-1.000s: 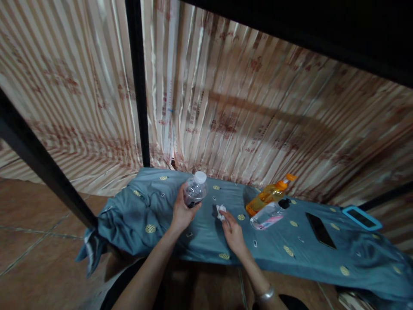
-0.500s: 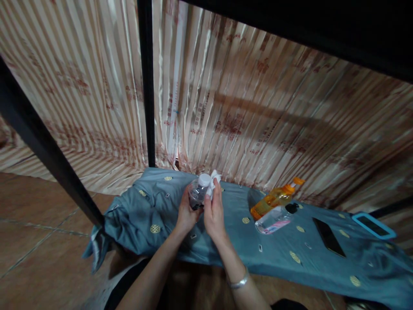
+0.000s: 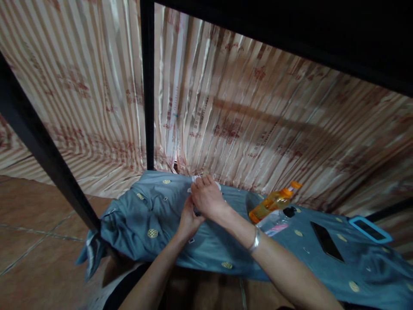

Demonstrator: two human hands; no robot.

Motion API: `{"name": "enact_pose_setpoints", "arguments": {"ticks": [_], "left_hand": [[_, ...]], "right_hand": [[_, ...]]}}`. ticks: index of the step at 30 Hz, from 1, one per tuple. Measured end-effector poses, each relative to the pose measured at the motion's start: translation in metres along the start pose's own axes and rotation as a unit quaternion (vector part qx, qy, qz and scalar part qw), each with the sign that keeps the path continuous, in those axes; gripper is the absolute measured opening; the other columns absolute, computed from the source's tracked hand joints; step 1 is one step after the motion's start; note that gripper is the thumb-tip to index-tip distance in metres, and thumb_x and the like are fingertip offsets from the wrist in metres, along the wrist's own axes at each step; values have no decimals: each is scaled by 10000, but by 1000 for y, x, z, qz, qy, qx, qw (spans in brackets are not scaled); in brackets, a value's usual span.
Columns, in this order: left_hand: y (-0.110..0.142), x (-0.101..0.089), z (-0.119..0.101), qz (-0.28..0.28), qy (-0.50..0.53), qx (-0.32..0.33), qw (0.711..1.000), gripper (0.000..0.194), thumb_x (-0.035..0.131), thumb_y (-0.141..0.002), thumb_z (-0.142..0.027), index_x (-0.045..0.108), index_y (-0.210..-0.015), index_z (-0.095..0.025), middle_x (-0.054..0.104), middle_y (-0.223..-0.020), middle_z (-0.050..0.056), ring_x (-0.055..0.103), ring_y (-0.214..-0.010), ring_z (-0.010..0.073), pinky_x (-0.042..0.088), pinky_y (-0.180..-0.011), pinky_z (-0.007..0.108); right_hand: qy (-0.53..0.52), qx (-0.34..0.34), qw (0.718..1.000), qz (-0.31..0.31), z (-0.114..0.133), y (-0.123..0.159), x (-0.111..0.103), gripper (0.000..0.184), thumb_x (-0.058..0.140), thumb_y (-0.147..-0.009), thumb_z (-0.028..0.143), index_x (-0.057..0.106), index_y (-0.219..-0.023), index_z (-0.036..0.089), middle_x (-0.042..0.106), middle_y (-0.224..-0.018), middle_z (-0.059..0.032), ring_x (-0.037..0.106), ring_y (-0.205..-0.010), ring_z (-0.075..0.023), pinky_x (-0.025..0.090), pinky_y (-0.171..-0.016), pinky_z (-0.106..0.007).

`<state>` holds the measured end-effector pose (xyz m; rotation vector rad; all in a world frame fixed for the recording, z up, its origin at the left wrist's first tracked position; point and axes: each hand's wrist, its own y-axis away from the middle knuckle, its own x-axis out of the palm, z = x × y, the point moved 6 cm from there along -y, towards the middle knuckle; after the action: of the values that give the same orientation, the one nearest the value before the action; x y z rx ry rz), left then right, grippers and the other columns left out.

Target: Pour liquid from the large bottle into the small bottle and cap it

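Observation:
Low over the blue-grey cloth, my left hand (image 3: 188, 221) is wrapped round a small clear bottle (image 3: 196, 211). Most of that bottle is hidden behind my hands in this view. My right hand (image 3: 208, 198), with a silver bracelet at the wrist, is curled over the bottle's top and presses a white tissue (image 3: 218, 186) there. Edges of the tissue stick out on both sides of the right fingers. The bottle's white cap is covered.
A blue-grey patterned cloth (image 3: 226, 247) covers the low bench. On its right lie an orange bottle (image 3: 270, 206), a clear black-capped bottle (image 3: 274, 224), a dark phone (image 3: 327, 242) and a blue-framed object (image 3: 371, 229). Black posts (image 3: 149, 94) and a striped curtain (image 3: 235, 94) stand around.
My right hand has moved from the bottle's right side up over its top, taking the white tissue with it. The right forearm has swung out to the right. The left hand keeps its hold.

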<state>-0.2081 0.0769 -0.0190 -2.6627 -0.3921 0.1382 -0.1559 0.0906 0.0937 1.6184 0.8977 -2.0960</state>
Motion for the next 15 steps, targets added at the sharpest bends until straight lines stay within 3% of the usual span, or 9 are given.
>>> {"name": "enact_pose_setpoints", "arguments": {"ticks": [3,8,12,15], "left_hand": [[2,0,-1,18,-22,-11,1000,704,731,-576,-197,467,-1227,-151,592,-1147,130,572,-1078,297,456,-944,468],[4,0,-6,45,9,5,999,737,737,-615,-207,420,-1279,-169,562,-1216,132,544,-1137,288,414,-999,464],[4,-3,-6,43,-11,-10,999,789,741,-600,-158,389,-1307,-180,541,-1260,128,530,-1160,282,395,-1018,468],[3,-5,-5,36,-11,-28,999,814,748,-587,-161,381,-1314,-191,539,-1264,116,536,-1154,276,400,-1015,463]], "right_hand": [[-60,10,992,108,-24,-36,9,252,575,-784,404,585,-813,154,607,-853,-5,577,-871,-117,476,-824,-347],[-236,66,948,204,-73,-71,29,309,581,-773,431,584,-795,124,576,-752,30,531,-673,-71,463,-600,-231],[-395,142,885,200,-100,-58,49,300,551,-800,419,574,-876,130,574,-791,17,517,-662,-55,456,-579,-217],[-521,200,822,112,-111,-38,64,317,521,-817,433,562,-927,138,572,-810,8,519,-667,-53,466,-592,-225]]}}
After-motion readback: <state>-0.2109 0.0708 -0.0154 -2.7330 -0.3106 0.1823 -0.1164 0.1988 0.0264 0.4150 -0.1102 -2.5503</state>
